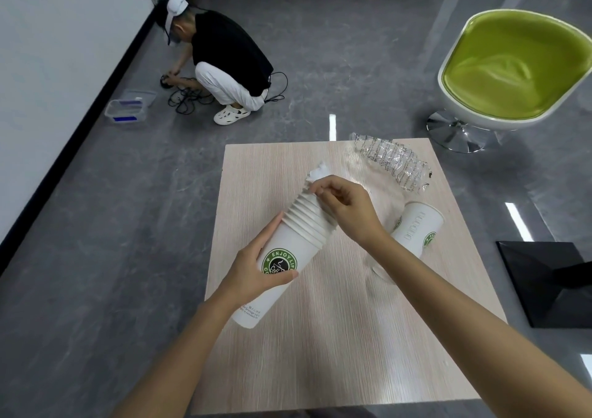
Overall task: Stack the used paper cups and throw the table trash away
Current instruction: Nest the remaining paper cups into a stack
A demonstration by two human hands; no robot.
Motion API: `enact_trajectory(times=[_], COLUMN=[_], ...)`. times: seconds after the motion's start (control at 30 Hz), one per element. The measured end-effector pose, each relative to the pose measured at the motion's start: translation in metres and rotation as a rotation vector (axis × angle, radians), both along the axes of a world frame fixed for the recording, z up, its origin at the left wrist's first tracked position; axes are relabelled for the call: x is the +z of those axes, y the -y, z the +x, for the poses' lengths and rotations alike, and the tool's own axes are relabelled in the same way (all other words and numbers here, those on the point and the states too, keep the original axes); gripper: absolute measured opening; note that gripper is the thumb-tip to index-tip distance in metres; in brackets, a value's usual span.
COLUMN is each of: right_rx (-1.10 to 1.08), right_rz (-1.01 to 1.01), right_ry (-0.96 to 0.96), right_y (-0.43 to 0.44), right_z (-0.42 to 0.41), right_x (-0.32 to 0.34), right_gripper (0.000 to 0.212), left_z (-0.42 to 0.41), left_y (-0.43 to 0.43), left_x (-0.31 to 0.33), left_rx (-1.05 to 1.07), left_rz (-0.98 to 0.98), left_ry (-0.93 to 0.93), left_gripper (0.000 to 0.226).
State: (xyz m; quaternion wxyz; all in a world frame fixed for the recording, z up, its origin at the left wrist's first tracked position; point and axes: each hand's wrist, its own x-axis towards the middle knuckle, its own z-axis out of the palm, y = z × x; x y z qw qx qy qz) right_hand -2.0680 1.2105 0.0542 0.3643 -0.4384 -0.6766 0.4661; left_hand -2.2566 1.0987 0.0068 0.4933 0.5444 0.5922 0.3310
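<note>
My left hand [256, 268] grips a tilted stack of white paper cups [288, 244] with a green round logo, held above the light wooden table [336, 337]. My right hand [342, 208] is at the stack's open top end, its fingers pinching a scrap of white paper [318, 172] at the rim. One more paper cup [416, 228] lies on its side on the table, to the right of my right wrist. A crushed clear plastic bottle [392, 161] lies near the table's far right corner.
A green and white swivel chair [512, 75] stands beyond the table at the right. A black stand base [551, 283] sits on the floor at the right. A person [224, 65] crouches on the grey floor at the far left beside clear plastic boxes [128, 108] and cables.
</note>
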Motion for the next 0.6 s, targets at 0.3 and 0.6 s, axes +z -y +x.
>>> enact_trajectory(times=[0.3,0.6], right_rx=[-0.137,-0.347], right_rz=[-0.039,-0.103], right_ry=[0.007,0.164], right_y=[-0.030,-0.054], right_z=[0.059,0.125], right_x=[-0.008,-0.039], right_gripper=[0.019,0.018], left_z=[0.012,0.033], left_y=[-0.007,-0.021], left_x=[-0.006,-0.008], left_rx=[-0.033,-0.071], left_rz=[-0.035,-0.056], left_ry=[0.008,0.030], left_gripper=[0.101,0.101])
